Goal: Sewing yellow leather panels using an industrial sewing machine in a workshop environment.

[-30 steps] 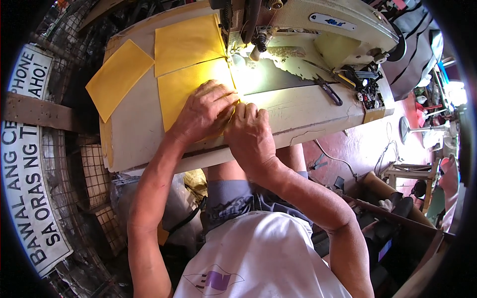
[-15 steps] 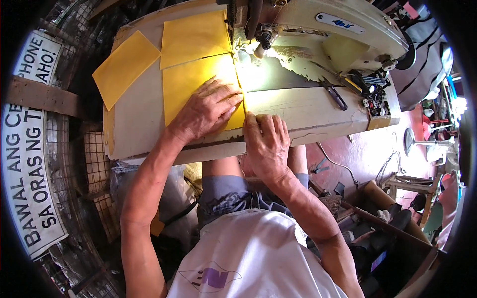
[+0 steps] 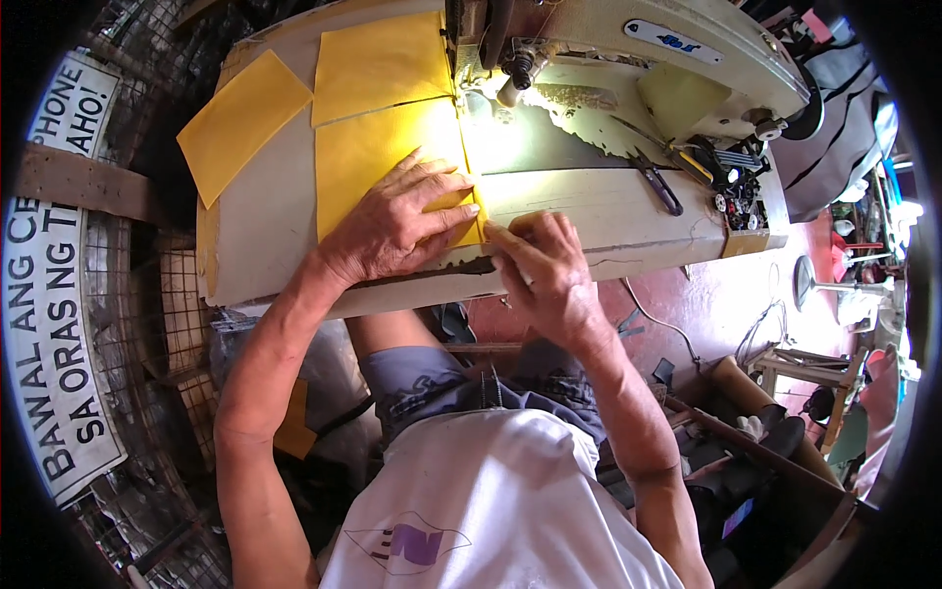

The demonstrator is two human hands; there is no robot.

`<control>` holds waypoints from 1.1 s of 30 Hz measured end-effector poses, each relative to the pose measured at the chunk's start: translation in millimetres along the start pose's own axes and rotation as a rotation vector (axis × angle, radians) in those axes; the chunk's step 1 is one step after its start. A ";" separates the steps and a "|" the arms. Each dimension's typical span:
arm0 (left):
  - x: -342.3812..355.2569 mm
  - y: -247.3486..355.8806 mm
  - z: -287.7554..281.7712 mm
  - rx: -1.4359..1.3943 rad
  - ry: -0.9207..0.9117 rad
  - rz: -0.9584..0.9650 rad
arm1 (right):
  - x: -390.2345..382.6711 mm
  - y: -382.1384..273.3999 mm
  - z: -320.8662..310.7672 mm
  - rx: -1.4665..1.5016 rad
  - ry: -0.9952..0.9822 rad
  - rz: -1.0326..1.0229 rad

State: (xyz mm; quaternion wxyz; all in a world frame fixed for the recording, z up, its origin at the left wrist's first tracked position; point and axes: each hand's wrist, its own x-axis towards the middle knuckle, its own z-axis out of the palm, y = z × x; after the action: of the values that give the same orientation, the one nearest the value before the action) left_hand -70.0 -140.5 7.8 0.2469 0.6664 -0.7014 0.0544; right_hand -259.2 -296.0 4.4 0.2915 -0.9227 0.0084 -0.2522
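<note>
Yellow sheet [image 3: 368, 157] on worn tbl [image 3: 265, 226], pink flr [image 3: 721, 304] below; L grip [image 3: 400, 218] spread atop, R grip [image 3: 551, 275] unclear.

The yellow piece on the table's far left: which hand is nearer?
Left. The left hand lies on another yellow panel, to the right of that piece; the right hand is farther right, by the table's front edge.
</note>
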 end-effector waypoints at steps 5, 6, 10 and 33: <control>-3.0 -2.8 1.5 -0.009 -0.016 0.002 | 1.0 19.7 -12.4 0.103 -0.110 -0.052; -3.1 -2.0 0.9 0.002 -0.026 0.012 | 0.2 20.5 -12.4 0.103 -0.110 -0.054; -1.3 2.3 -1.1 0.018 -0.038 0.026 | -4.2 20.7 -11.0 0.009 -0.109 -0.112; -3.2 0.3 -9.0 -0.024 -0.093 0.070 | -9.6 9.4 -10.5 -0.177 -0.181 -0.193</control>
State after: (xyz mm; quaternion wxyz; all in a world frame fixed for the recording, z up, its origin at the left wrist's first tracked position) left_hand -67.9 -134.0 14.4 0.2199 0.6402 -0.7357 0.0239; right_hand -271.2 -307.9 2.2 0.1830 -0.9602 -0.0843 -0.1933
